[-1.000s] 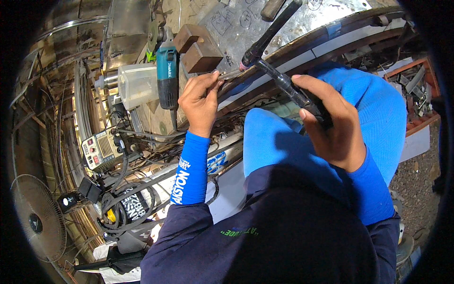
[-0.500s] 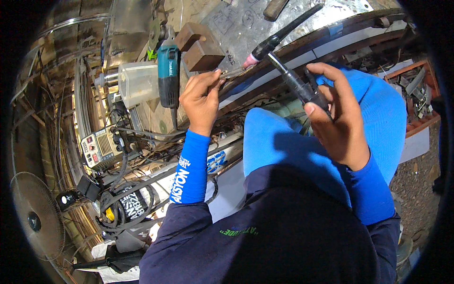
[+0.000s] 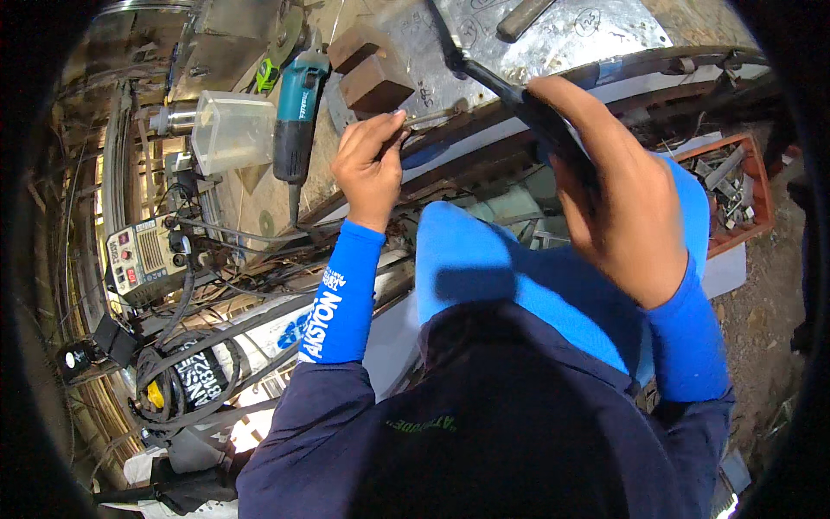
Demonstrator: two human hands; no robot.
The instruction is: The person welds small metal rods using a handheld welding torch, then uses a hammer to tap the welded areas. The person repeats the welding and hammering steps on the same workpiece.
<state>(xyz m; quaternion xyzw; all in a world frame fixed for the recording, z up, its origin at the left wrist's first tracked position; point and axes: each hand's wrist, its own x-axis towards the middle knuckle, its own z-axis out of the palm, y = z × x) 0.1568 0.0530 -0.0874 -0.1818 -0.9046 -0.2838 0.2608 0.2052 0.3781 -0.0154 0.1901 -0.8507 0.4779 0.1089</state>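
My right hand point(image 3: 622, 199) is wrapped round the black handle of a welding torch point(image 3: 510, 91), raised over the bench's front edge. The torch's long back cap points up and away, and its pink cup, plain earlier, is hidden or too blurred to make out. With finger and thumb together, my left hand point(image 3: 370, 164) pinches a thin metal piece point(image 3: 430, 118) at the edge of the metal plate point(image 3: 605, 35). Left of that hand lies a teal angle grinder point(image 3: 298, 112). A brown notched block point(image 3: 378, 84) sits just beyond my left fingers.
A clear plastic container point(image 3: 232, 134) stands left of the grinder. Lower left are a welding machine point(image 3: 149, 255) and coiled black cables point(image 3: 164, 381). A dark bar point(image 3: 525, 19) lies on the plate. At right, a reddish crate point(image 3: 761, 203) holds metal scraps.
My right hand has lifted and turned the torch; its back cap now points up instead of to the upper right. My left hand keeps its pinch. The whole view has shifted slightly.
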